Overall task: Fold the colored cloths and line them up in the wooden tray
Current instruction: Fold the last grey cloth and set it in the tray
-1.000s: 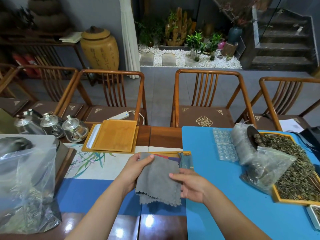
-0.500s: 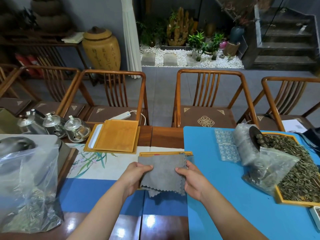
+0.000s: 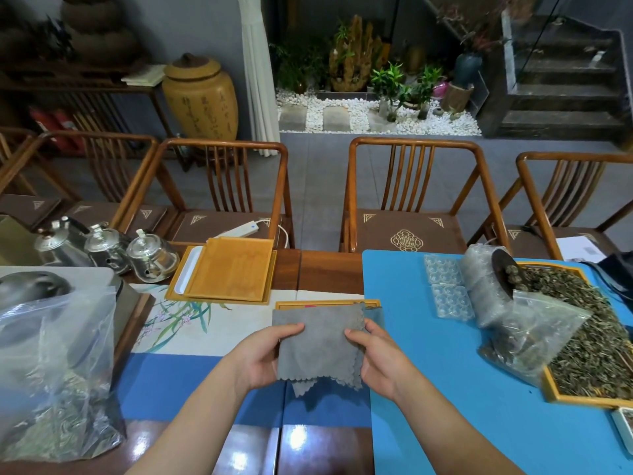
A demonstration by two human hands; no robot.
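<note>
— Where do your hands stand?
— Your left hand (image 3: 260,354) and right hand (image 3: 380,361) each pinch a side of the folded grey cloth (image 3: 318,341), held up above the near table edge.
— And the wooden tray (image 3: 371,301)?
— Just beyond the cloth, which hides most of it from you. To its right lies the blue mat (image 3: 428,371) with a bag of tea leaves (image 3: 534,337); far left, stacked bamboo trays (image 3: 229,270) and glass teapots (image 3: 150,255).

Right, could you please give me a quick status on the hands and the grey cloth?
Left hand and right hand each grip a side of the grey cloth. Cloth folded, held above the wooden tray. Nothing in the way.
</note>
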